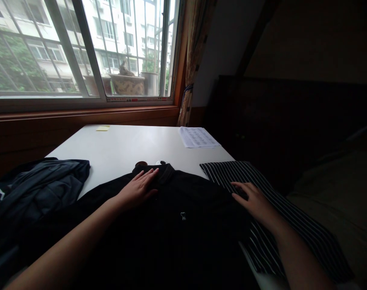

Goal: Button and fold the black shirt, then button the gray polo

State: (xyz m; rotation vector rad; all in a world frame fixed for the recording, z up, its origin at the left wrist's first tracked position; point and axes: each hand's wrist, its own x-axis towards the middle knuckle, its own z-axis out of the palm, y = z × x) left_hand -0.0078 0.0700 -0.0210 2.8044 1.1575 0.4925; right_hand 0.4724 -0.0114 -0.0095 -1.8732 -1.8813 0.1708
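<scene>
A black collared shirt point(189, 237) with a small white chest emblem lies spread over the near part of the white table, its collar pointing toward the window. My left hand point(139, 187) rests flat on the shirt just below the collar, fingers outstretched. Over at the shirt's right shoulder is my right hand point(254, 201), fingers apart and slightly curved, with nothing visible in it; whether it touches the cloth I cannot tell. Under and beside that hand lies a black-and-white striped cloth point(280, 197).
Dark bluish clothing point(50, 185) is heaped on the left. Printed sheets point(198, 137) lie at the table's point(135, 141) far right corner, a yellow note point(102, 128) at the far left. Two small round objects, one brown point(141, 164), sit behind the collar. A barred window is beyond.
</scene>
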